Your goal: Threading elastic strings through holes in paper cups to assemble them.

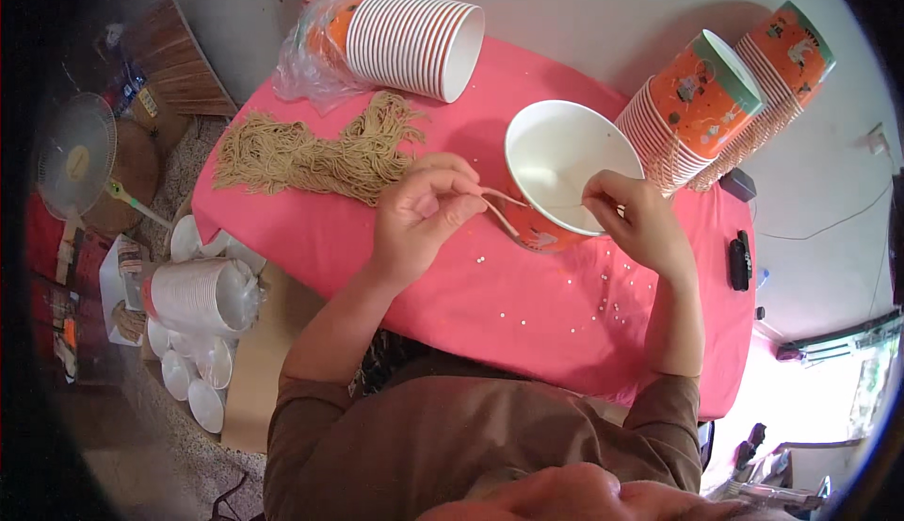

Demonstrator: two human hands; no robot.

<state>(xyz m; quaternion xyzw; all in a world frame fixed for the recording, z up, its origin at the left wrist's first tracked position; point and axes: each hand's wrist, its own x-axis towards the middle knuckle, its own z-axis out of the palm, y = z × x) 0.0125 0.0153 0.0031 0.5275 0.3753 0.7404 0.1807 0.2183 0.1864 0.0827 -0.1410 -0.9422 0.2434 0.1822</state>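
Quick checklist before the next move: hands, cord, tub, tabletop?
1. Left hand pinching the cord: ok.
2. Right hand at the tub's rim, its grip secure: cannot tell, fingertips too small to read.
3. Tub on the table, mouth open: ok.
4. Pink tablecloth free of litter: not ok, small white bits scattered.
5. Tan strand bundle clear of the tub: ok, apart from it.

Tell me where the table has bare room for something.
On the pink table, a bare strip lies between the cord bundle and the near left edge. More lies between the forearms, though white specks dot it. Crowded: the back, with stacked tubs, and the middle, with the left hand, right hand and open tub.
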